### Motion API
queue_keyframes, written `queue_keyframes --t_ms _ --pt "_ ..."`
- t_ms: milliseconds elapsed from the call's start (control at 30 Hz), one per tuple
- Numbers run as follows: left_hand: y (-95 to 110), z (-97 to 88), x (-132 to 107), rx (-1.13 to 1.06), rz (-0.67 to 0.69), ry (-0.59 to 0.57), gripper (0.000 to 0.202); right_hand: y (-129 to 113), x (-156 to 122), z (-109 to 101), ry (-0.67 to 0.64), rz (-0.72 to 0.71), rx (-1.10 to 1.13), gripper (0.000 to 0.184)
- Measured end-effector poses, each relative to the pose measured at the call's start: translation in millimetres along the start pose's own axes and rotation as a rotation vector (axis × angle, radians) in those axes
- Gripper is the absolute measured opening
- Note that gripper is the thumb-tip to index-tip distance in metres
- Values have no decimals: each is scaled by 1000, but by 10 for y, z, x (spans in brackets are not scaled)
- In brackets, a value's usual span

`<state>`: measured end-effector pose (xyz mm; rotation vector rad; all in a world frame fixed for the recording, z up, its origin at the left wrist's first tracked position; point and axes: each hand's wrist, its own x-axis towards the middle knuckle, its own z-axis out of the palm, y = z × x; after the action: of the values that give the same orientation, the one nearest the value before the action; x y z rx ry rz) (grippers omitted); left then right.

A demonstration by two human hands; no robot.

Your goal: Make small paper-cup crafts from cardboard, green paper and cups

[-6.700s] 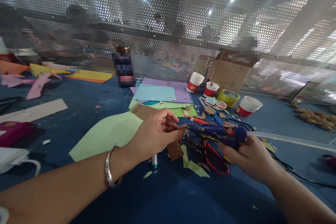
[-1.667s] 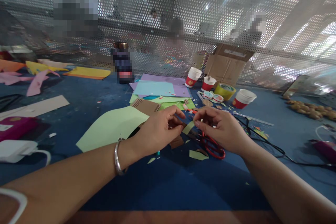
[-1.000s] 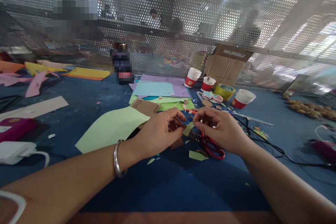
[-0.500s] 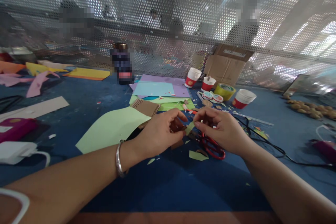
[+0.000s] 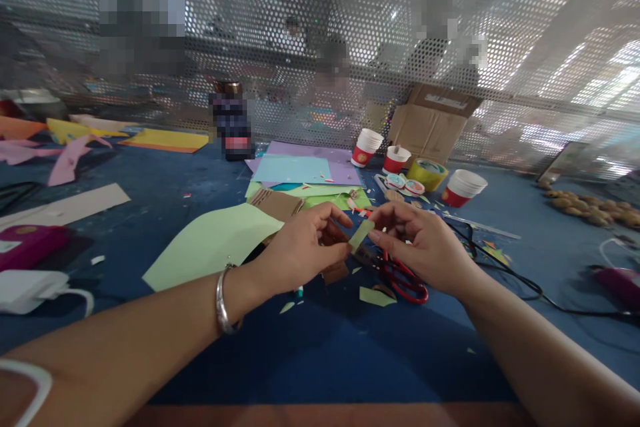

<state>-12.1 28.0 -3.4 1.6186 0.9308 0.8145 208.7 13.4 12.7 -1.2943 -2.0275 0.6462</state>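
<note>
Strip: a small pale green strip sits between the two hands, tilted and raised clear of the counter; clock directions below are read from it, 12 being away from the person.
Right hand: at 3 o'clock, the right hand pinches the strip's upper end between thumb and fingertips, probably so that most of its face stays uncovered.
Left hand: at 9 o'clock, the left hand is curled, thumb at the strip's lower end; the fingers hide the contact, so I cannot tell whether it grips or only steadies.
Scissors: red-handled scissors lie at 4 o'clock, partly hidden by the right hand, likely left there for easy reach.
Scraps: a green offcut lies between 5 and 6 o'clock, and a brown cardboard scrap near 7.
Large sheet: a pale green sheet spreads at 9 o'clock, partly behind the left hand.
Back of counter: a white-and-red paper cup stands at 12 o'clock and a yellow tape roll between 1 and 2, perhaps set back to leave working room.
</note>
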Motion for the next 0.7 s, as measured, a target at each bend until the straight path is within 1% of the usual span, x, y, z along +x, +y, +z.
queue_keyframes --t_ms 67,200,267,533,700 --pt "1 -3 0 -58 -32 8 28 -9 -7 9 -2 9 14 15" --pt "-3 7 1 -156 -81 5 28 -43 -19 34 -102 25 81 13" --pt "-7 14 7 -174 -77 -2 27 -56 -20 48 -121 25 87 14" --pt "-9 12 12 -154 -60 -23 23 -37 -16 90 -93 17 101 19" --pt "-4 19 10 -174 -55 -14 23 -22 -19 94 -87 4 89 19"
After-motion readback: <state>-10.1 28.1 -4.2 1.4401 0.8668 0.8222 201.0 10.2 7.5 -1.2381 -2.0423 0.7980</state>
